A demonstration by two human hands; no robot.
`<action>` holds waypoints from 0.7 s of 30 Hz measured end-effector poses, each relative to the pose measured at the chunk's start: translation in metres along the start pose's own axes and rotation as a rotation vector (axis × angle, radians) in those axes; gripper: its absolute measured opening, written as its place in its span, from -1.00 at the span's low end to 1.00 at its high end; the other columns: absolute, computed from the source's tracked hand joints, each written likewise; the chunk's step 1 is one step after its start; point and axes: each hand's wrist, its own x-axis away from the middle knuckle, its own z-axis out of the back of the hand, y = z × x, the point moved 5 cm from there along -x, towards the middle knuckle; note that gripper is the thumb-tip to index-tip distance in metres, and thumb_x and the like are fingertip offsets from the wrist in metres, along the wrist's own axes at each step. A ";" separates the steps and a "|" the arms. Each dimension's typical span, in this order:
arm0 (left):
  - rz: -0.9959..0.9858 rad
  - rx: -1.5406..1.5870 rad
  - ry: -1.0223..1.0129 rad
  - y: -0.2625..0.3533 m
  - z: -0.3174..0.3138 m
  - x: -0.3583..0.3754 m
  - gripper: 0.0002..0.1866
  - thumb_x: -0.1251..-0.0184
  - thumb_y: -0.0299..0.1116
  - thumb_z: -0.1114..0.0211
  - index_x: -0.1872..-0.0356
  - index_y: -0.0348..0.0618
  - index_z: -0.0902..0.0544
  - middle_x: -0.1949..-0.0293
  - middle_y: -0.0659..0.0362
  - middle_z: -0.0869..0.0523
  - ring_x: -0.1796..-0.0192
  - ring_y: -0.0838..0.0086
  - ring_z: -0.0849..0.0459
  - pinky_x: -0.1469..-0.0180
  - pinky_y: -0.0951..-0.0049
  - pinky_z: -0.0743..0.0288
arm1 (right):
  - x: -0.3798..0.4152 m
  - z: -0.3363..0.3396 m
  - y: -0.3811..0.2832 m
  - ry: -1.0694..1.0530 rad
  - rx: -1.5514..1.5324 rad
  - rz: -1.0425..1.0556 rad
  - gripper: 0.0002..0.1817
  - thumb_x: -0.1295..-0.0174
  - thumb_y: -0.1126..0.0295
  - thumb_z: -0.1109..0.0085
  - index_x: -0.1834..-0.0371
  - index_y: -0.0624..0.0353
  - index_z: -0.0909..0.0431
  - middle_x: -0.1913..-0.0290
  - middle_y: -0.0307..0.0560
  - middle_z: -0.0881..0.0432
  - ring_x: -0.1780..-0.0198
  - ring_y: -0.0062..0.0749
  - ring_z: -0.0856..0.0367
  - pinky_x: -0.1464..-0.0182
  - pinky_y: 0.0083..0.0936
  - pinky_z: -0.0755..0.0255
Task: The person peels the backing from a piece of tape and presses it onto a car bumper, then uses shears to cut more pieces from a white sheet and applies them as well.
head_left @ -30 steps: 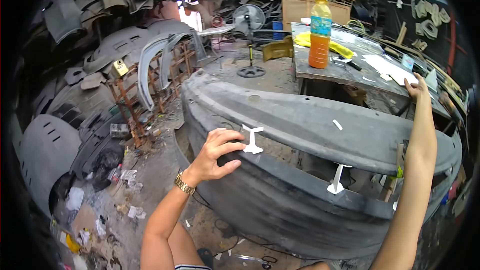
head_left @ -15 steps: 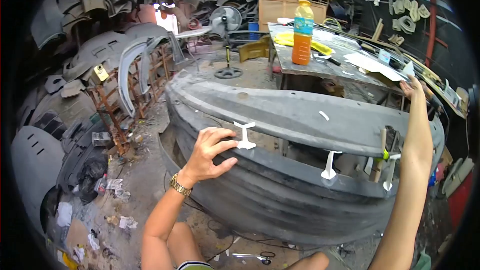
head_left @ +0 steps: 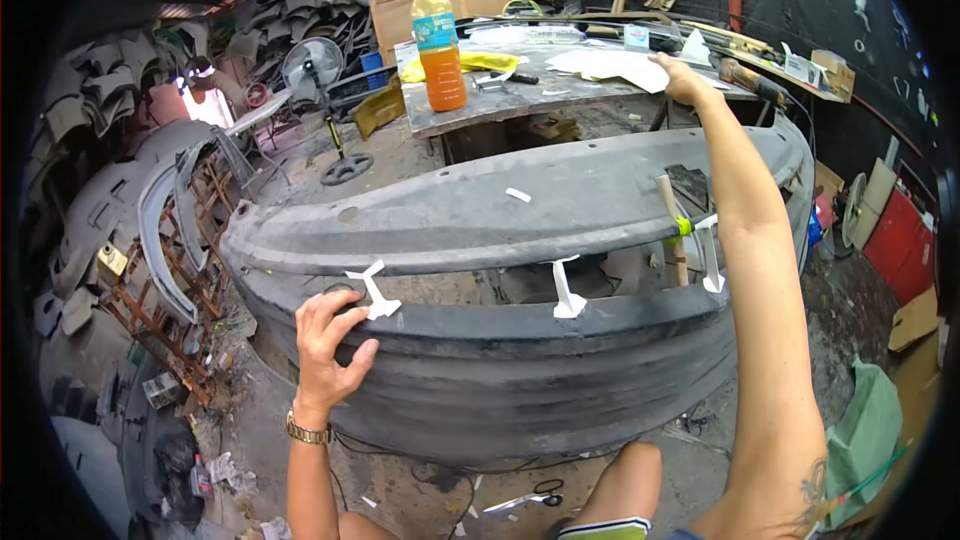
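Bumper [head_left: 500, 380] stands before the person, nearer than the table [head_left: 540, 93]; its long axis runs crosswise, left to right; left hand [head_left: 334, 345] half open, fingertips by a white strip [head_left: 379, 298], contact unclear; right hand [head_left: 686, 83] at the white sheet [head_left: 612, 66], grip unclear.

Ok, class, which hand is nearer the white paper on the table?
Right. The right hand is at the paper; the left hand is lower, by the leftmost white strip.

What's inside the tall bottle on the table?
Orange liquid shows in the lower part of the bottle. The blue label wraps around higher up, so whatever is behind it can't be seen.
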 end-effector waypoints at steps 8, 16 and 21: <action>0.007 0.000 0.016 -0.007 0.001 0.006 -0.62 -0.04 -0.19 -0.46 0.12 -0.10 -0.65 -0.06 0.13 -0.63 -0.17 0.14 -0.52 -0.27 0.13 -0.26 | -0.035 -0.052 0.045 0.095 0.213 0.145 -0.72 -0.12 0.46 -0.21 0.07 0.10 -0.68 0.01 0.10 -0.68 -0.08 0.01 -0.62 -0.09 -0.20 -0.51; -0.081 -0.003 -0.016 -0.012 0.008 0.005 -0.60 -0.05 -0.22 -0.44 0.06 -0.08 -0.66 -0.08 0.18 -0.66 -0.11 0.25 -0.56 -0.20 0.22 -0.31 | -0.009 0.016 0.044 0.478 0.320 -0.020 -0.72 -0.42 0.21 0.13 0.11 0.09 -0.56 0.14 0.23 -0.65 0.06 0.20 -0.61 0.01 0.00 -0.47; -0.163 0.042 0.015 -0.021 0.006 0.005 -0.64 -0.06 -0.26 -0.44 0.10 -0.10 -0.67 -0.05 0.20 -0.66 -0.08 0.31 -0.59 -0.12 0.28 -0.33 | 0.038 0.116 0.015 0.687 0.432 -0.226 -0.67 -0.46 0.16 0.20 0.10 0.07 -0.55 0.14 0.23 -0.66 0.07 0.27 -0.63 0.05 0.10 -0.48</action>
